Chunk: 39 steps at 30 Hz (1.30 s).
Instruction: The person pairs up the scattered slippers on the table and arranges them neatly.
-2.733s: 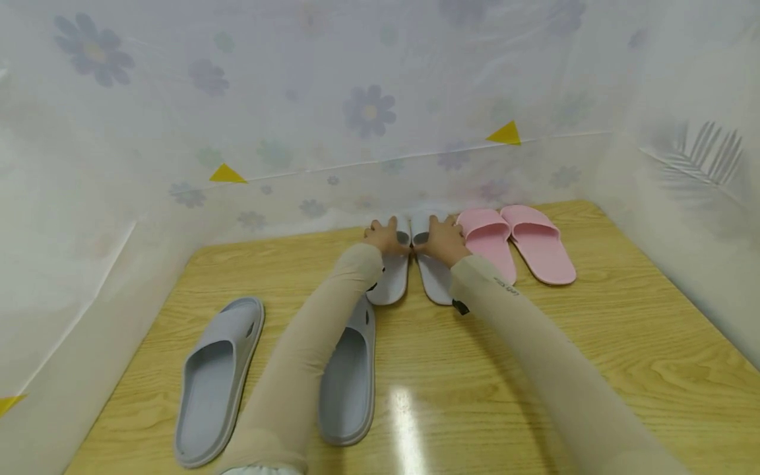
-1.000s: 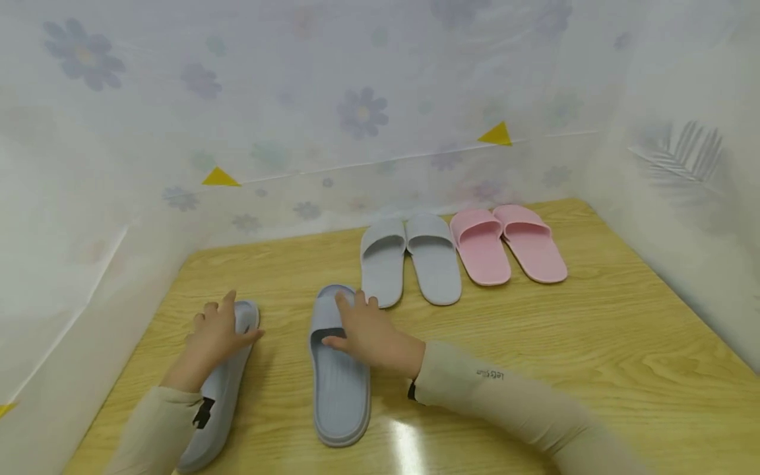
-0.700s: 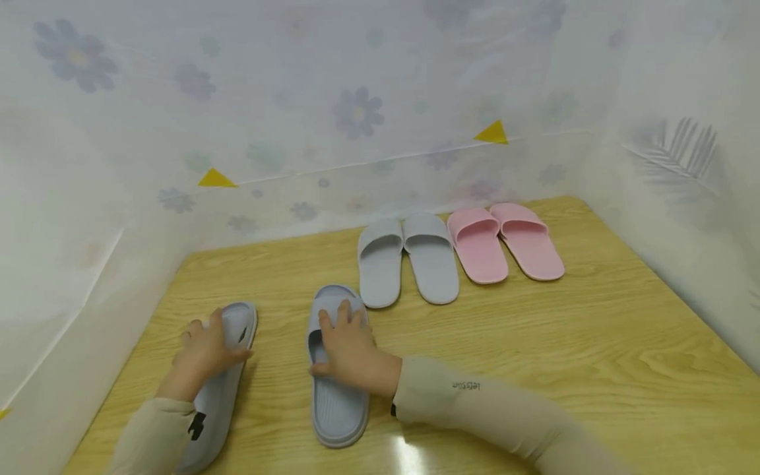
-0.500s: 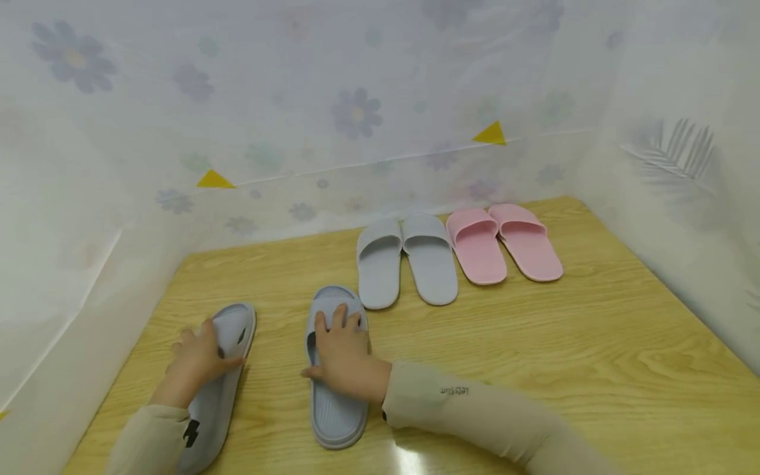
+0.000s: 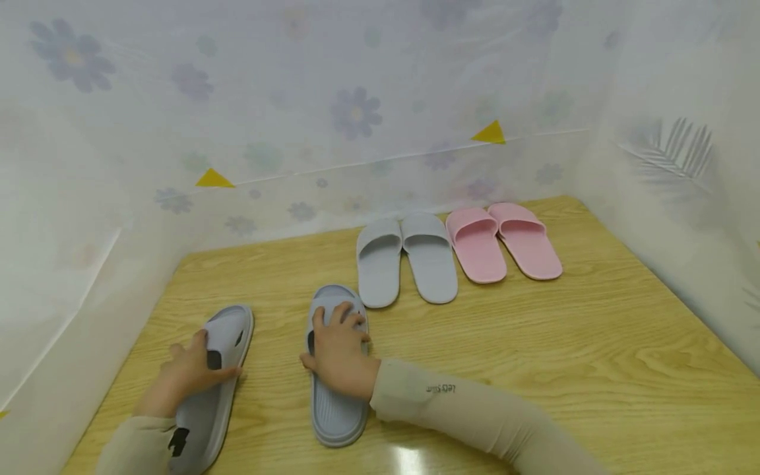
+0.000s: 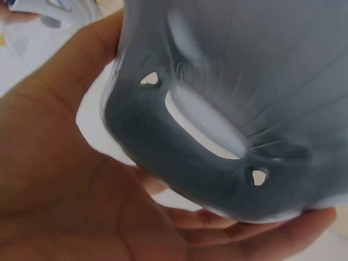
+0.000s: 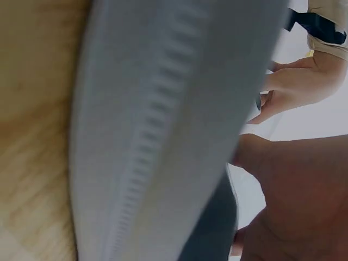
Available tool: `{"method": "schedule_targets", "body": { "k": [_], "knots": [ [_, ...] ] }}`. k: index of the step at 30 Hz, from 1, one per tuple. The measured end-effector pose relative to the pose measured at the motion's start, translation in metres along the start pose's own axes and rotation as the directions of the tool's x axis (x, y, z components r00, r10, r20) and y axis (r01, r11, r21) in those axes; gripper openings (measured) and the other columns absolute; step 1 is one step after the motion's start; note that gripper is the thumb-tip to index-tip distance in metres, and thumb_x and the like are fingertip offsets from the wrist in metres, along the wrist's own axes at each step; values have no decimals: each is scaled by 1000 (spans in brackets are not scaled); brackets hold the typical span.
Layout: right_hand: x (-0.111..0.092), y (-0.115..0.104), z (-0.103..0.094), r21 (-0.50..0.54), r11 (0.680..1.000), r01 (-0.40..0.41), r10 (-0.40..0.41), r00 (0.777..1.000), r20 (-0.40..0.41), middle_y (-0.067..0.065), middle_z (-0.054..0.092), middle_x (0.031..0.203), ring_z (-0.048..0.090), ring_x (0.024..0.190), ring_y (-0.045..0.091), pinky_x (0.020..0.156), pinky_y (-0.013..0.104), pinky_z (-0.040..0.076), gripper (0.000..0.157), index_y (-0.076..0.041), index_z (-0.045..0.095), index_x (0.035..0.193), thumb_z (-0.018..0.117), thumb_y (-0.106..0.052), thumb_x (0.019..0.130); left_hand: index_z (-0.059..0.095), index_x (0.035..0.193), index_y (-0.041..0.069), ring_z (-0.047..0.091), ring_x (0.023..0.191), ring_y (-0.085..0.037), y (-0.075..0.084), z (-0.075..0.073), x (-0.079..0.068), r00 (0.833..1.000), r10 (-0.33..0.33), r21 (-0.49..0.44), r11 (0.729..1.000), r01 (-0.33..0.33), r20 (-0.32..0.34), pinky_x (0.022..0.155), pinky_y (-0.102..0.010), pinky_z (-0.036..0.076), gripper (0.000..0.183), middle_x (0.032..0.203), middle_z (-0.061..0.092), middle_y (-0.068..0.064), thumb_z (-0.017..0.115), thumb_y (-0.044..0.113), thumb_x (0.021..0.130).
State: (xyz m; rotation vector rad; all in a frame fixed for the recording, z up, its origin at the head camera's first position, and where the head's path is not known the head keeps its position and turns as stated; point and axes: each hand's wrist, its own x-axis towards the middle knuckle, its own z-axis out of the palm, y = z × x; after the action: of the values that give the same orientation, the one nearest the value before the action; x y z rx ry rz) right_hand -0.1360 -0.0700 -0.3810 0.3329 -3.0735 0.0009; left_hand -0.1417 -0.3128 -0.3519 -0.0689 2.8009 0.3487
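Observation:
Two larger grey-blue slippers lie apart on the wooden surface, toes toward the back wall. My left hand (image 5: 187,373) grips the left slipper (image 5: 227,328) across its strap, thumb on the right side, fingers on the left. In the left wrist view, thumb and fingers span the strap (image 6: 163,141), which has small cut-outs. My right hand (image 5: 341,356) holds the other slipper (image 5: 338,419) over its strap, thumb at the left edge, fingers bent across the top. Its ridged sole edge (image 7: 136,163) fills the right wrist view, close to the wood. Both palms are hidden in the head view.
Against the back wall stands a light grey slipper pair (image 5: 380,280), beside a pink slipper pair (image 5: 531,254). The grey pair sits just behind my right hand's slipper. Flower-patterned sheeting (image 5: 279,99) encloses the wooden surface (image 5: 534,356) at the back and sides.
Both hands have left the light grey slippers at the wall, come back toward me and taken hold of the larger grey-blue slippers. The left hand has slid slightly nearer along its slipper.

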Motion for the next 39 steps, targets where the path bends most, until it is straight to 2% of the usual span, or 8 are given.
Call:
{"method": "schedule_targets", "body": {
  "k": [5,11,21,24,27,31,34,39],
  "knots": [
    [3,3,1,25,1000,15,-16,1000,3,31,43,132,54,102,44,57,42,55,82,-14,37,145,54,-67,85,6,140,-19,42,91,-68,-3,-2,0,999,18,-29,999,-17,29,74,-69,42,116,115,18,-57,72,54,77],
    [5,7,0,116,992,44,-47,999,27,31,41,131,51,104,44,53,42,54,82,-12,36,146,56,-63,85,9,139,-18,44,93,-66,1,-3,0,1000,1,-46,999,0,14,75,-66,43,112,115,21,-55,72,51,78],
    [6,15,-6,193,977,94,-96,995,4,30,44,130,50,107,43,49,36,52,82,-7,38,144,64,-57,84,11,142,-15,47,91,-63,22,-7,3,1000,19,-46,999,-20,-19,73,-64,45,107,117,23,-51,69,49,81],
    [7,16,-5,187,975,119,-118,993,-19,31,44,128,51,106,43,53,36,53,82,-6,38,143,63,-57,84,11,143,-14,46,92,-63,30,-6,4,999,21,-48,999,-22,-31,74,-64,44,105,119,22,-50,69,49,81],
    [11,18,-5,149,976,157,-150,987,-55,32,46,127,52,105,44,66,38,55,83,-3,38,143,60,-59,86,12,144,-13,43,96,-66,39,-6,5,999,26,-50,998,-28,-45,75,-65,43,104,121,22,-50,70,47,81],
    [21,22,-7,125,975,181,-170,981,-96,33,48,125,52,106,44,85,43,48,83,0,37,142,58,-59,87,13,144,-12,42,99,-65,52,-8,9,997,36,-55,998,-40,-61,76,-64,44,102,121,24,-49,69,46,82],
    [30,27,-8,161,969,189,-174,979,-106,33,47,125,51,106,45,86,44,46,83,1,37,142,58,-57,88,13,144,-13,42,100,-64,60,-10,15,997,47,-57,997,-51,-69,76,-63,44,101,122,24,-49,69,45,83],
    [47,31,-10,251,954,163,-141,985,-103,34,44,127,49,107,48,72,40,54,81,2,37,142,59,-54,89,12,145,-13,41,101,-64,68,-10,28,997,54,-53,997,-58,-61,78,-63,44,101,124,22,-50,67,45,84]
  ]
}}
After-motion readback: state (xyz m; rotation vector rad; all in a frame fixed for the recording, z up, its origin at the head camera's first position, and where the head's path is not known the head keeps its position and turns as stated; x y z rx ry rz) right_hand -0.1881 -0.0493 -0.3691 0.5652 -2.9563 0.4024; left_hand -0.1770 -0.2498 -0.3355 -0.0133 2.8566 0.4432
